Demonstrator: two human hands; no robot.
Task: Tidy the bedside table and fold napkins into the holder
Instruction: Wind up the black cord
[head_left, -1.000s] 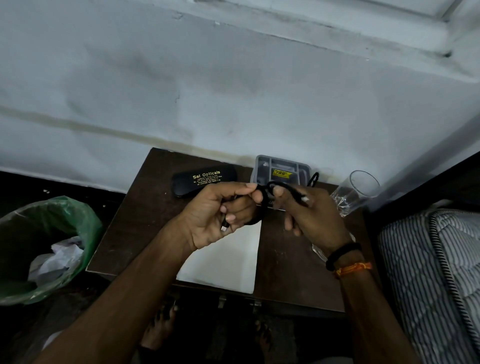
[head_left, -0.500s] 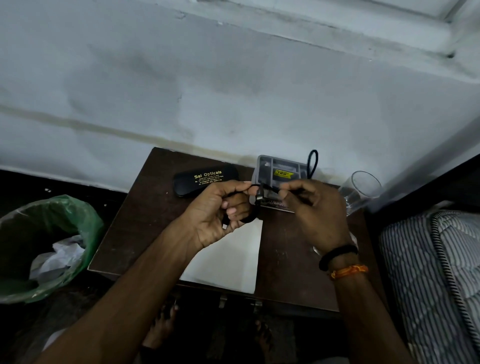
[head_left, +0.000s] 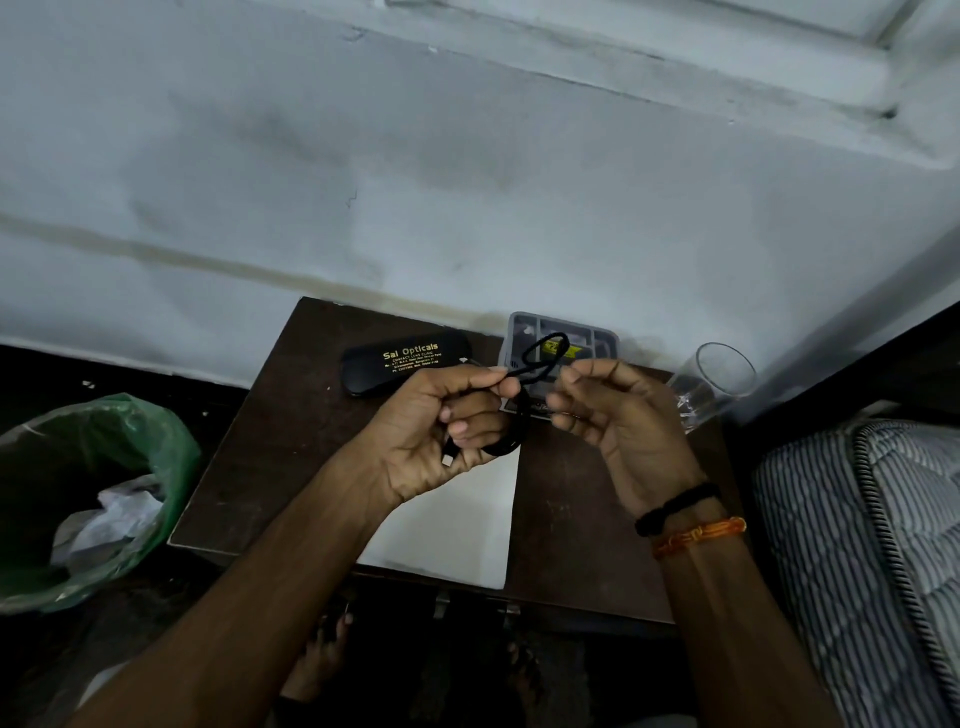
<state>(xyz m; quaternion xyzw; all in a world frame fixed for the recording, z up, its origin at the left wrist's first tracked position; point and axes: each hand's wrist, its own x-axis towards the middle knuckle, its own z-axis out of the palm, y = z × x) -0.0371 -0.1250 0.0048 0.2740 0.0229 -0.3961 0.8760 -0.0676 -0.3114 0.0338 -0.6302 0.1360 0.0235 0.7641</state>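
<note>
Above the dark wooden bedside table (head_left: 260, 467), my left hand (head_left: 436, 431) grips a coiled black cable (head_left: 519, 421), a metal plug sticking out below the fingers. My right hand (head_left: 618, 421) pinches the cable's free end, which forms a small loop over the grey plastic holder (head_left: 597, 338) at the table's back edge. A white napkin (head_left: 457, 525) lies flat on the table under my hands, near the front edge.
A black spectacle case (head_left: 405, 358) with gold lettering lies at the back left. A clear drinking glass (head_left: 717, 379) stands at the back right. A green-lined bin (head_left: 104, 499) holding crumpled paper sits left of the table. A striped mattress (head_left: 872, 545) borders the right.
The cable's free end has swung from beyond the holder to a small loop between my hands. My right hand has shifted slightly right; my left keeps the coil.
</note>
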